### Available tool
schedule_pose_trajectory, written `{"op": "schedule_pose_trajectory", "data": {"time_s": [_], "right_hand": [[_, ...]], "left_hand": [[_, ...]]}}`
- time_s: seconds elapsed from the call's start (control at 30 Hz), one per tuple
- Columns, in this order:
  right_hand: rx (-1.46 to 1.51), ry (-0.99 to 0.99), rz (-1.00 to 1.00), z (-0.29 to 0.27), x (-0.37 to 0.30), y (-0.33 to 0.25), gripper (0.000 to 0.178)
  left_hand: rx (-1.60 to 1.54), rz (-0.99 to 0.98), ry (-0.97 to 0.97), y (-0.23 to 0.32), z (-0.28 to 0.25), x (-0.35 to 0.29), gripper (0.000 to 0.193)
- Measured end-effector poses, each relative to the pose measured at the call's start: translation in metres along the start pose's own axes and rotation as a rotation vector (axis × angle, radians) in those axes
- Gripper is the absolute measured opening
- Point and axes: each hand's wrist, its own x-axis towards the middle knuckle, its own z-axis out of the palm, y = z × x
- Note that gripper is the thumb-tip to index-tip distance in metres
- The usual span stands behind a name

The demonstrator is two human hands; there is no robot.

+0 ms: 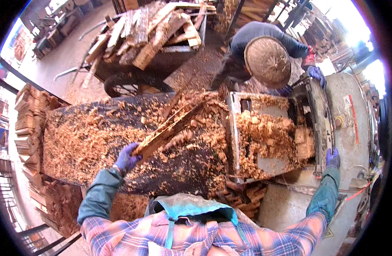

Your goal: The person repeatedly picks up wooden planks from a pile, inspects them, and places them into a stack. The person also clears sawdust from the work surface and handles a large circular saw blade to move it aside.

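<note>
My left hand, in a purple glove, grips the near end of a long, rough wood slab. The slab slants up and to the right over a dark bench top strewn with wood shavings. At the right, my gloved right hand is at the near end of a long metal bar on a grey machine, its fingers seemingly closed on the bar. Left of that bar, a wood block sits among heaped shavings on the metal bed.
Across the bench a co-worker in a woven hat bends over, with a gloved hand at the bar's far end. A cart piled with split wood stands behind. Stacked wood borders the bench's left end.
</note>
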Motion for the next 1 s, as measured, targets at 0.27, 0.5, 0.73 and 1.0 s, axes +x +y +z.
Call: {"op": "schedule_pose_trajectory", "data": {"time_s": [0.27, 0.5, 0.73, 1.0], "right_hand": [[0.084, -0.03, 0.018, -0.021, 0.027, -0.029, 0.048], [0.104, -0.089, 0.057, -0.037, -0.009, -0.046, 0.054], [0.082, -0.023, 0.09, -0.044, -0.013, -0.046, 0.06], [0.2, -0.012, 0.106, -0.045, -0.013, -0.052, 0.052]], "left_hand": [[0.204, 0.336, 0.554, 0.017, -0.103, 0.174, 0.05], [0.192, 0.78, -0.251, 0.225, 0.175, 0.194, 0.04], [0.209, 1.109, -0.532, 0.33, 0.487, 0.197, 0.067], [0.302, 1.114, -0.267, 0.379, 0.673, 0.235, 0.085]]}}
